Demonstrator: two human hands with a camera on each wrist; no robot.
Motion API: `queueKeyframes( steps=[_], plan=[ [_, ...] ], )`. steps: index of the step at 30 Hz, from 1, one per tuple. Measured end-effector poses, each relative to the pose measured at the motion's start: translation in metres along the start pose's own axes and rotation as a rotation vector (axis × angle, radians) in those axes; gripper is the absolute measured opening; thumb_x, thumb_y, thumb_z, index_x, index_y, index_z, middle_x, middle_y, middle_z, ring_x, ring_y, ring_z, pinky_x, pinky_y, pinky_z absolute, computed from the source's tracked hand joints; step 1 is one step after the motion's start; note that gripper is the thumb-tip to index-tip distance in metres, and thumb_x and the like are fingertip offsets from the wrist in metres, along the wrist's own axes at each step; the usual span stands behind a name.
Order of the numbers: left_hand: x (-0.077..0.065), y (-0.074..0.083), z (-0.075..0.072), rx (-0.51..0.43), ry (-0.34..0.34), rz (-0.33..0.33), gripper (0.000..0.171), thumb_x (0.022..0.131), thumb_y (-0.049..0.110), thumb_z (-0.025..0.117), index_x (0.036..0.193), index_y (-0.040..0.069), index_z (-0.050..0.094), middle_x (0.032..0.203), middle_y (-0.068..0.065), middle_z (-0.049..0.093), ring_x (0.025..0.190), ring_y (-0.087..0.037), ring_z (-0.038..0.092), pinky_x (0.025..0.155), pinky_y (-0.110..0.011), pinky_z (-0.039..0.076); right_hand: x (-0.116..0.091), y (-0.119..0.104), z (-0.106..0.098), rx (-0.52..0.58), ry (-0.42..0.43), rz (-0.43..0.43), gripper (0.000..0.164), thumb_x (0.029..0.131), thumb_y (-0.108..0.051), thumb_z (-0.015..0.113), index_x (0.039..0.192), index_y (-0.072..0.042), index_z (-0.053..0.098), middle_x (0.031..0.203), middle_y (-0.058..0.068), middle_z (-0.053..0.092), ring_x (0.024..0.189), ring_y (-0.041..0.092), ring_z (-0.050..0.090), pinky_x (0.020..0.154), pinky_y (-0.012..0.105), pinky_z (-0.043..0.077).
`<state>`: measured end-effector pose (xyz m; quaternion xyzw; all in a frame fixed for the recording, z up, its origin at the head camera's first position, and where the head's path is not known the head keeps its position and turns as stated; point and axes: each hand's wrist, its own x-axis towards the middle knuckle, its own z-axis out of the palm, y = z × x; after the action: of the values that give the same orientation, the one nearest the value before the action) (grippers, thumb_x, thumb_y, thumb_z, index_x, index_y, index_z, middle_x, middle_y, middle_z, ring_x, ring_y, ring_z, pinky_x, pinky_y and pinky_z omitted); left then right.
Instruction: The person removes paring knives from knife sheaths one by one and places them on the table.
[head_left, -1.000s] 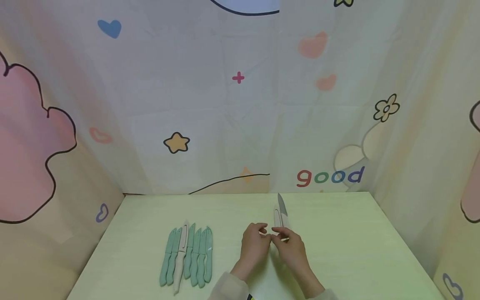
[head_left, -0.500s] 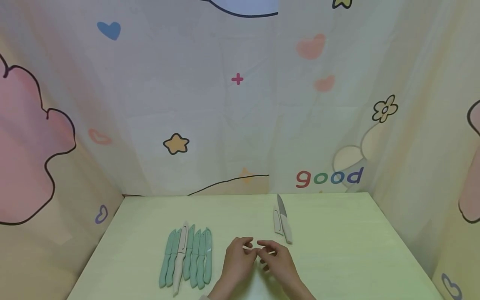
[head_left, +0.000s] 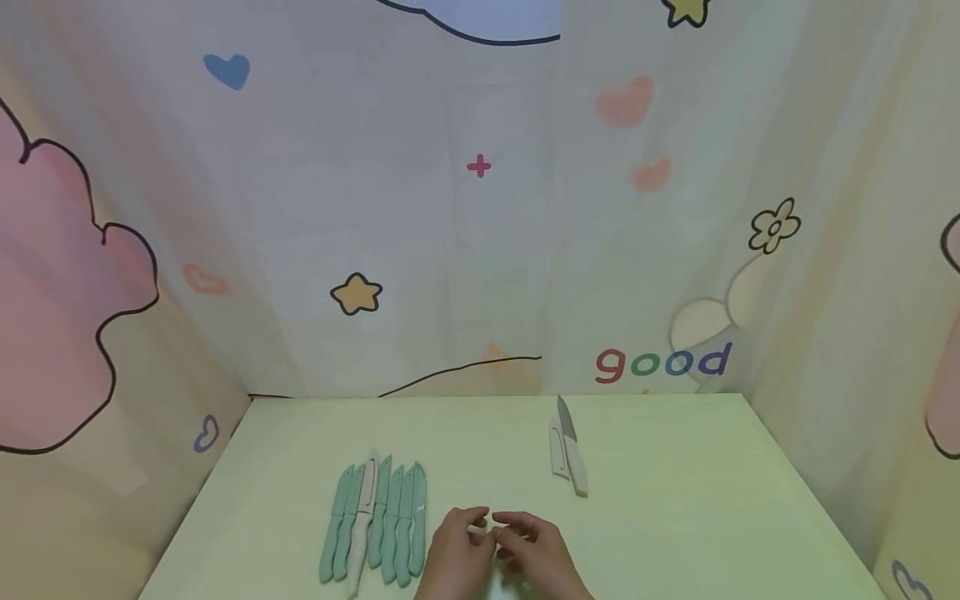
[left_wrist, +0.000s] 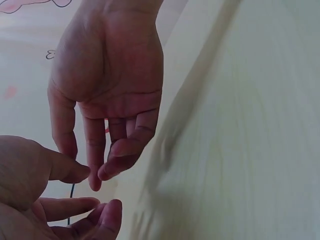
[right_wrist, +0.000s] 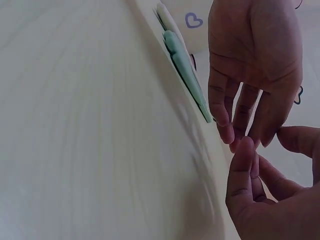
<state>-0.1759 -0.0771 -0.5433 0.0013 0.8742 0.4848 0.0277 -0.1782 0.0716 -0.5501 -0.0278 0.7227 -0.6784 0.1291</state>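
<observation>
My left hand (head_left: 457, 552) and right hand (head_left: 537, 550) are together low in the middle of the head view, near the front of the table. Their fingers are loosely bent and the fingertips meet or nearly meet, with nothing held between them. Ahead and to the right lies a beige-handled knife (head_left: 574, 458) with its grey blade bare. Close along its left side rests a pale knife sheath (head_left: 558, 450). To the left is a row of several green sheathed knives (head_left: 405, 533), with one longer beige sheathed knife (head_left: 360, 537) among them.
Everything lies on a pale yellow-green table (head_left: 675, 500). A printed curtain (head_left: 420, 208) with hearts, a star and the word "good" surrounds it at the back and both sides. In the right wrist view, green knives (right_wrist: 184, 67) show beyond the hands.
Both hands have drawn back toward the front edge and a little left, away from the bare knife, whose handle is now uncovered. The knives and sheath have stayed in place.
</observation>
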Motion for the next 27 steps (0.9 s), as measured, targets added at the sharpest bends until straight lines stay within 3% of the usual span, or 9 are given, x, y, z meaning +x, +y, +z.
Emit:
queueKeyframes(
  steps=[6, 10, 15, 20, 27],
  plan=[
    [-0.012, -0.007, -0.008, 0.048, 0.021, -0.018, 0.048, 0.084, 0.021, 0.073, 0.126, 0.003, 0.059, 0.115, -0.013, 0.054, 0.091, -0.022, 0.056, 0.07, -0.039, 0.055, -0.002, 0.002, 0.008, 0.067, -0.051, 0.057, 0.041, 0.094, -0.02, 0.063, 0.125, 0.006, 0.058, 0.099, 0.012, 0.07, 0.081, 0.025, 0.067, 0.067, 0.036, 0.062],
    [-0.02, -0.014, -0.013, 0.085, 0.084, 0.013, 0.053, 0.082, 0.022, 0.076, 0.127, 0.0, 0.057, 0.12, -0.018, 0.05, 0.091, -0.024, 0.053, 0.072, -0.04, 0.054, -0.002, -0.002, 0.012, 0.12, -0.066, 0.088, 0.043, 0.095, -0.02, 0.062, 0.128, 0.007, 0.055, 0.108, 0.018, 0.068, 0.084, 0.025, 0.067, 0.075, 0.036, 0.061],
    [-0.028, -0.017, -0.02, 0.096, 0.185, 0.023, 0.055, 0.08, 0.021, 0.076, 0.126, -0.001, 0.057, 0.125, -0.022, 0.049, 0.108, -0.036, 0.049, 0.086, -0.054, 0.051, -0.001, -0.002, 0.019, 0.148, -0.087, 0.087, 0.042, 0.095, -0.019, 0.061, 0.128, 0.006, 0.056, 0.112, 0.02, 0.067, 0.087, 0.026, 0.066, 0.079, 0.035, 0.06],
    [-0.032, -0.016, -0.029, 0.098, 0.252, -0.035, 0.056, 0.079, 0.018, 0.075, 0.128, 0.0, 0.055, 0.127, -0.024, 0.047, 0.117, -0.042, 0.043, 0.096, -0.062, 0.042, 0.0, 0.0, 0.029, 0.19, -0.115, 0.102, 0.042, 0.094, -0.019, 0.062, 0.128, 0.006, 0.056, 0.113, 0.019, 0.067, 0.093, 0.026, 0.064, 0.081, 0.035, 0.059],
    [-0.031, -0.009, -0.036, 0.052, 0.21, -0.19, 0.06, 0.082, 0.016, 0.071, 0.135, -0.002, 0.048, 0.138, -0.026, 0.04, 0.127, -0.041, 0.036, 0.106, -0.06, 0.036, 0.003, 0.001, 0.044, 0.239, -0.166, 0.085, 0.045, 0.095, -0.016, 0.061, 0.132, 0.007, 0.052, 0.123, 0.022, 0.062, 0.104, 0.023, 0.061, 0.093, 0.041, 0.054]
  ],
)
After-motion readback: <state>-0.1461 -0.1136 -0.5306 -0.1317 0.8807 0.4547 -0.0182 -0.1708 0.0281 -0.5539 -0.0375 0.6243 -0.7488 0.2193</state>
